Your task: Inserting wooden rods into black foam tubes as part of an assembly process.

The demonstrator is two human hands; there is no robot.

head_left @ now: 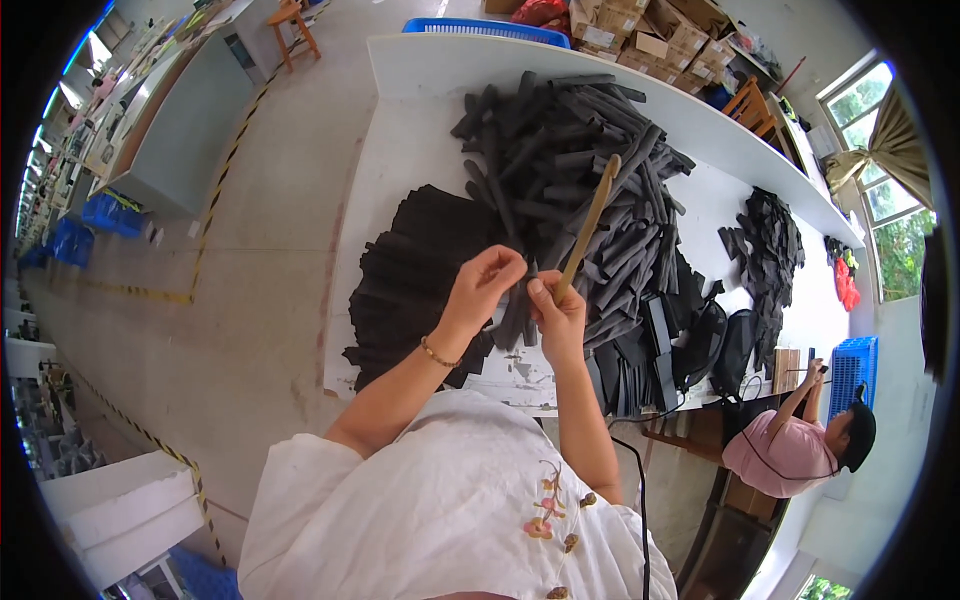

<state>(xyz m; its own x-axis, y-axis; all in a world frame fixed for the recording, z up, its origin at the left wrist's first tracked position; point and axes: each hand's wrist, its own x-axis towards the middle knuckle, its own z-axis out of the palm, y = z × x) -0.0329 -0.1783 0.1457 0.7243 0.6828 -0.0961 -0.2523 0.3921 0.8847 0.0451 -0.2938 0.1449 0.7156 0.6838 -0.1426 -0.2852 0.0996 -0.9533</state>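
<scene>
Stick (588,232) slants up from the right hand (562,318), fingers closed round it; left hand (482,288) near black tubes (560,190), grip unclear.

fisheye on wearer's head | facing down | hands (563,320) near, table (415,140) beyond

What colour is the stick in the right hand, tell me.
Yellowish brown; the stick in the right hand shows in the head view, the only one.

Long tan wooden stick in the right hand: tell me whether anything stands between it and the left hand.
Yes: the bare right hand, gripping the long tan wooden stick near its lower end, comes between that stick and the bare left hand.
</scene>
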